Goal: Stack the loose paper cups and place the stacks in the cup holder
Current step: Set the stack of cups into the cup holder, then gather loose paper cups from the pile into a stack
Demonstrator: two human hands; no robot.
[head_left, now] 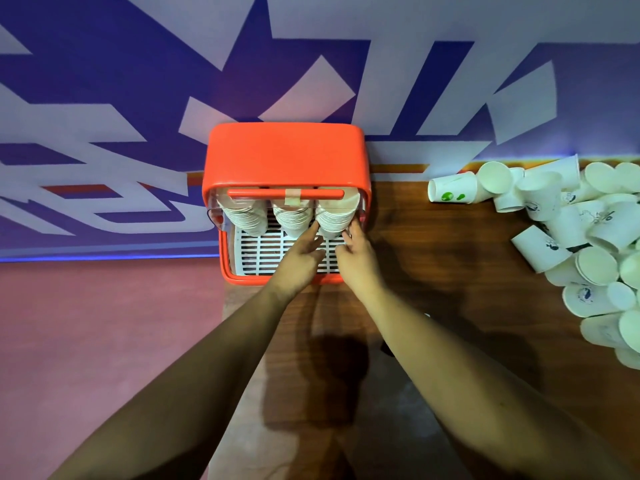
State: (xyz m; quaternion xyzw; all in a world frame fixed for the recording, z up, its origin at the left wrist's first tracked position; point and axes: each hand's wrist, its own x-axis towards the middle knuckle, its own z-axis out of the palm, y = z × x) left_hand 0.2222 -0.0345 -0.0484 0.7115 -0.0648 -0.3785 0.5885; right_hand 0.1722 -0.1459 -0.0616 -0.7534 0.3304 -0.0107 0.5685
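Observation:
The orange cup holder (284, 154) stands at the back of the wooden counter (443, 271), its clear front lid raised. Three stacks of white paper cups hang inside: left stack (246, 216), middle stack (292, 218), right stack (332, 218). Under them lies a white slotted tray (259, 252). My left hand (301, 252) reaches in with its index finger stretched against the lower left side of the right stack. My right hand (356, 254) touches the same stack's lower right side with its fingertips. Neither hand plainly wraps round the stack.
A large pile of loose white paper cups (575, 244) lies on the counter's right side; one with green dots (450, 192) lies on its side nearest the holder. The counter's left edge drops to a pink floor (104, 341). A purple patterned wall stands behind.

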